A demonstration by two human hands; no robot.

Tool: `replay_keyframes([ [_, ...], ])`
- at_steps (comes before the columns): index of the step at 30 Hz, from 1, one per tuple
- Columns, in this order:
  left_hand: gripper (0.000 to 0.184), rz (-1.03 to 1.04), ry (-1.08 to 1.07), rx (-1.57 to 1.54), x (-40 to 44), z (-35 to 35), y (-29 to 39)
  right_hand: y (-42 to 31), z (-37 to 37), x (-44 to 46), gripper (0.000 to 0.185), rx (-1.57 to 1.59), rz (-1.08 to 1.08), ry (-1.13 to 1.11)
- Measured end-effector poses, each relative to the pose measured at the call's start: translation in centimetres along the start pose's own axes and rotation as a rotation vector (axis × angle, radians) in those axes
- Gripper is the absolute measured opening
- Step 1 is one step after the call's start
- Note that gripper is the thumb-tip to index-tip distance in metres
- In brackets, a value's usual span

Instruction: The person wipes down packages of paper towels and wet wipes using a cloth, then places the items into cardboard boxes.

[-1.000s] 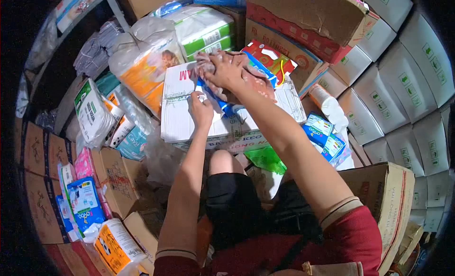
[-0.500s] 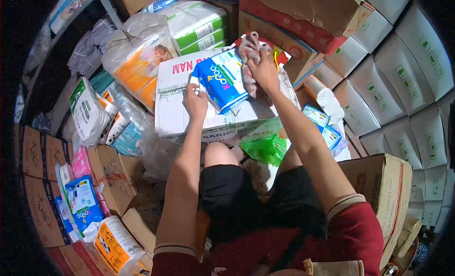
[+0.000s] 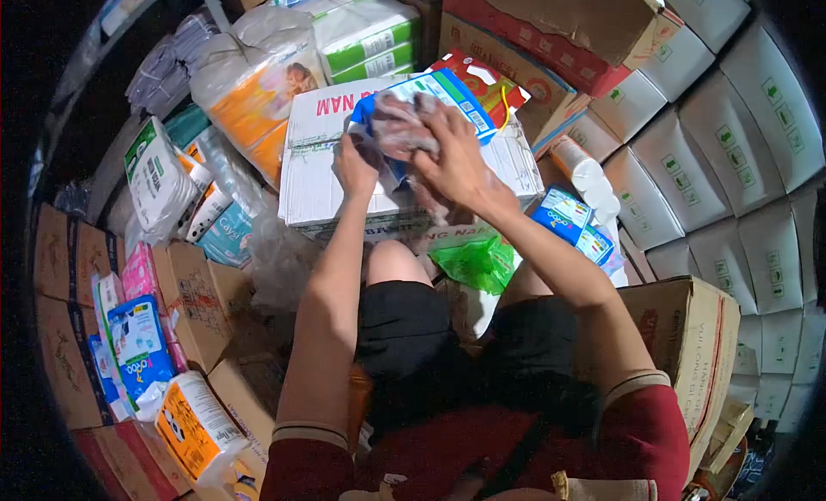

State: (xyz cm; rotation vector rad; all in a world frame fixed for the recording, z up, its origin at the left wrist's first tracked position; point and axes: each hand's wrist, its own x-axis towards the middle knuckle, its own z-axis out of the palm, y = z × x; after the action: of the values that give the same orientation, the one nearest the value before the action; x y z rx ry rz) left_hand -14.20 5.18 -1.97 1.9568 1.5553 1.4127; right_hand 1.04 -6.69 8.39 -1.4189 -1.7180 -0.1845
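Note:
A blue and white plastic pack (image 3: 460, 95) sits on a white carton (image 3: 320, 187) in front of my knees. My left hand (image 3: 357, 167) is closed on the pack's near left edge. With my right hand (image 3: 454, 161) I press a crumpled, pinkish-brown patterned cloth (image 3: 396, 126) onto the pack's upper face. The cloth covers much of the pack's left part, and its loose end hangs towards the carton's front edge. Motion slightly blurs my right fingers and the cloth.
A red packet (image 3: 469, 66) lies behind the pack. Clear-wrapped bundles (image 3: 258, 105) stand on the left, and white boxes (image 3: 675, 170) are stacked on the right. A green plastic bag (image 3: 477, 264) lies between my knees. More blue packs (image 3: 564, 215) are right of the carton.
My right hand and the cloth have moved left across the pack, from its right end to its left part. The pack has shifted and tilted away, its far right corner now further right.

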Motion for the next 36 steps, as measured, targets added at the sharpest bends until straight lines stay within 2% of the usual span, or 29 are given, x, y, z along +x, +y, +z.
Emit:
replay_keyframes([
  [1,0.031,0.027,0.029,-0.041,0.0,-0.3,0.3,-1.3,1.1,0.8,0.052,0.005,0.035,-0.006],
  [2,0.032,-0.069,0.003,-0.153,0.4,-0.5,0.5,-1.5,2.8,1.2,0.052,-0.100,-0.004,-0.024],
  [3,0.025,-0.077,0.031,-0.175,0.0,0.5,-0.8,-1.2,5.0,1.3,0.052,-0.204,-0.043,-0.040],
  [4,0.023,-0.070,-0.008,-0.071,0.0,0.2,-0.6,-1.0,6.6,1.9,0.052,-0.307,-0.084,-0.055],
  [5,0.021,-0.061,-0.045,0.034,0.0,-0.1,-0.4,-0.7,7.9,2.8,0.056,-0.302,-0.045,-0.118],
  [7,0.022,-0.047,0.040,-0.079,0.2,-0.7,1.0,-0.2,9.7,5.3,0.063,-0.299,0.031,-0.243],
  [9,0.021,-0.064,0.023,-0.046,0.3,-0.9,1.3,0.9,11.0,7.1,0.058,-0.320,0.044,-0.232],
  [12,0.023,0.030,-0.003,0.015,0.3,-1.1,1.0,4.6,14.1,9.5,0.056,-0.301,0.124,-0.230],
  [15,0.023,-0.024,0.009,0.039,0.4,-0.5,0.7,4.2,10.2,12.8,0.055,-0.223,0.365,-0.542],
  [16,0.022,-0.046,-0.011,0.050,0.5,-0.5,0.8,5.2,10.1,13.3,0.059,-0.258,0.328,-0.509],
  [19,0.020,-0.101,-0.046,0.049,0.5,-0.8,1.4,5.4,9.4,15.8,0.062,-0.270,0.426,-0.730],
  [20,0.022,-0.101,-0.048,0.054,0.5,-0.7,1.5,4.4,8.6,16.0,0.067,-0.236,0.371,-0.759],
  [23,0.024,-0.094,-0.038,0.023,0.2,-1.3,2.4,4.7,12.6,17.2,0.069,-0.205,0.335,-0.906],
  [24,0.026,-0.117,-0.090,-0.025,0.3,-1.7,2.8,5.0,14.1,16.9,0.071,-0.149,0.268,-0.898],
  [25,0.025,-0.118,-0.048,0.049,0.3,-1.5,2.8,4.4,14.0,16.6,0.072,-0.096,0.199,-0.887],
  [29,0.017,-0.032,-0.026,0.053,0.6,-0.8,1.0,7.1,12.0,15.9,0.065,-0.097,0.214,-0.733],
  [31,0.015,-0.012,-0.008,0.063,0.5,-0.5,0.4,9.8,10.3,15.7,0.054,-0.157,0.224,-0.718],
  [36,0.013,-0.016,-0.001,0.062,0.5,-0.3,0.7,13.9,5.8,11.3,0.053,-0.199,0.237,-0.277],
])
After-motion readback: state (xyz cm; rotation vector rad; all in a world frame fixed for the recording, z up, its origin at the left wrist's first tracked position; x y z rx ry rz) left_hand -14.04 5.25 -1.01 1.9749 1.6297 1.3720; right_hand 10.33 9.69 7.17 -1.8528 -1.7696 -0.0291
